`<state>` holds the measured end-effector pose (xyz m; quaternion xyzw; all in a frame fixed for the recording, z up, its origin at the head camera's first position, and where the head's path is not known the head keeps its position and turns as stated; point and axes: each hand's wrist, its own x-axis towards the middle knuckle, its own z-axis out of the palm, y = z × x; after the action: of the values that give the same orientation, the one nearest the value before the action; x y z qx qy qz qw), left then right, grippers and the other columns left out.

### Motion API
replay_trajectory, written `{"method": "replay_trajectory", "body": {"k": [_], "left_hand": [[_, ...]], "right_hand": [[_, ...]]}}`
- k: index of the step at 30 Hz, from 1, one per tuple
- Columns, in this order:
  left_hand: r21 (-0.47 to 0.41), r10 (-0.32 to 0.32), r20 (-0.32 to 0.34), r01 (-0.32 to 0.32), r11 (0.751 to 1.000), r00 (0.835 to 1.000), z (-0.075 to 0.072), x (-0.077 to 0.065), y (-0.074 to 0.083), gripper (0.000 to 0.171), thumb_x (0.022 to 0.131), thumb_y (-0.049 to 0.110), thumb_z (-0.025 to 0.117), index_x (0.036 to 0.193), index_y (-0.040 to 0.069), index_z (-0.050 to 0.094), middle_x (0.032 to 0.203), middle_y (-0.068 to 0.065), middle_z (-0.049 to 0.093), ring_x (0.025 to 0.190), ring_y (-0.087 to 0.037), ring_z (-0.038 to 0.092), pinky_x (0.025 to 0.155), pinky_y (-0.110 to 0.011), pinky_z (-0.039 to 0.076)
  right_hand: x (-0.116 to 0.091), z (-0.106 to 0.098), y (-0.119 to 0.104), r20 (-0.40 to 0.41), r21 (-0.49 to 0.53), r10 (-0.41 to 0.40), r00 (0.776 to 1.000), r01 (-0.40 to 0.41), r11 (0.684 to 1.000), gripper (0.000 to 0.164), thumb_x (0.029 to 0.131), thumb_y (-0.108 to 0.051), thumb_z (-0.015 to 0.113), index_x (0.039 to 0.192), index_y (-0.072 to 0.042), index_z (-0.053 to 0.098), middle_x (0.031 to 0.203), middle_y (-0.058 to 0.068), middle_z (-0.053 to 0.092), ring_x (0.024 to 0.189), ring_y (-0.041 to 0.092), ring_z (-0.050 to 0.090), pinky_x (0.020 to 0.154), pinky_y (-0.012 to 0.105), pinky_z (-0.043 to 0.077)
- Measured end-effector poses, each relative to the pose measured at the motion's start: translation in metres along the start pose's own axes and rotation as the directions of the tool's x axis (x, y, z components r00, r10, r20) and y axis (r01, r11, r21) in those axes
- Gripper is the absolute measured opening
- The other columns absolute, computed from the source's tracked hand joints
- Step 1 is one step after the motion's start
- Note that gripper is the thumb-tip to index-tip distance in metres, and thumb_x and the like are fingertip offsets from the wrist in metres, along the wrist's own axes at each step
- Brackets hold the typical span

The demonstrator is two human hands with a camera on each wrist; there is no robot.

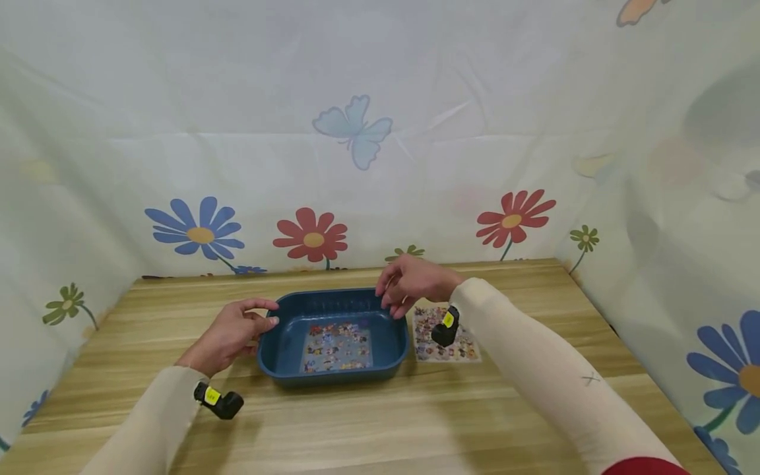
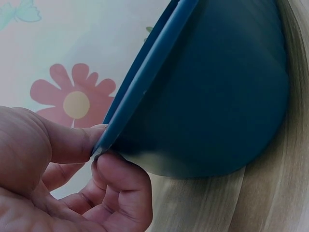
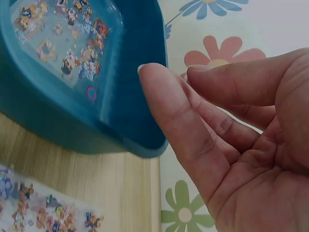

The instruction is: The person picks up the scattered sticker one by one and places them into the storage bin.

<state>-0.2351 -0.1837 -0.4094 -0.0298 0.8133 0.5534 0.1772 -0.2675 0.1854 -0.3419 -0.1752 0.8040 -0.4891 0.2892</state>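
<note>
Blue tray (image 1: 344, 378) on the wooden table (image 1: 332, 435), inner patterned sheet (image 1: 337, 349) flat on its floor; outer patterned sheet (image 1: 429, 344) just beside, to the right; left hand (image 1: 234, 330) in a thumb-and-finger pinch at the left end; right hand (image 1: 415, 282) at the far right corner, relaxed, no visible load; possible tilt or slide of the tray, from one-sided pull; outer sheet partly hidden by the right wrist camera (image 1: 444, 329); right-hand contact indeterminate.

We see a deep teal-blue basin (image 1: 332, 379), a sheet (image 1: 337, 349) in it patterned with small red, blue and brown figures, and a second sheet (image 1: 427, 343) just as multicoloured. We have yellow-brown, streaky woodgrain on the worktop (image 1: 344, 435), and blue, red and green flowers (image 1: 311, 224) on the whitish backdrop (image 1: 237, 79). Our sleeves (image 1: 534, 356) are cream.
</note>
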Motion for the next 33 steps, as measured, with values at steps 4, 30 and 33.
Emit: {"method": "replay_trajectory", "body": {"k": [4, 30, 33], "left_hand": [[-0.010, 0.001, 0.006, -0.001, 1.000, 1.000, -0.001, 0.000, 0.000, 0.046, 0.104, 0.018, 0.064, 0.147, 0.007, 0.050, 0.095, -0.004, 0.060, 0.078, -0.020, 0.057, 0.068, -0.033, 0.055], [-0.012, -0.008, 0.004, 0.008, 1.000, 1.000, -0.001, 0.000, 0.002, 0.046, 0.104, 0.017, 0.064, 0.147, 0.008, 0.050, 0.092, -0.002, 0.060, 0.074, -0.019, 0.055, 0.066, -0.033, 0.053], [-0.007, -0.009, 0.000, 0.009, 1.000, 1.000, 0.000, 0.000, 0.001, 0.046, 0.104, 0.018, 0.064, 0.147, 0.008, 0.050, 0.092, -0.003, 0.060, 0.074, -0.019, 0.056, 0.066, -0.033, 0.054]], "right_hand": [[-0.004, -0.006, 0.003, -0.003, 0.013, 0.005, 1.000, -0.005, 1.000, 0.019, 0.099, 0.003, 0.063, 0.116, 0.004, 0.069, 0.114, 0.035, 0.070, 0.074, 0.021, 0.073, 0.075, 0.041, 0.065], [-0.032, -0.042, 0.050, -0.089, 0.013, 0.044, 0.995, -0.043, 0.999, 0.023, 0.098, 0.000, 0.063, 0.121, 0.005, 0.066, 0.106, 0.024, 0.072, 0.080, 0.022, 0.073, 0.085, 0.052, 0.062], [-0.032, -0.049, 0.061, -0.109, 0.028, 0.070, 0.992, -0.068, 0.997, 0.023, 0.098, 0.001, 0.064, 0.120, 0.006, 0.066, 0.104, 0.023, 0.071, 0.079, 0.022, 0.073, 0.084, 0.050, 0.063]]}}
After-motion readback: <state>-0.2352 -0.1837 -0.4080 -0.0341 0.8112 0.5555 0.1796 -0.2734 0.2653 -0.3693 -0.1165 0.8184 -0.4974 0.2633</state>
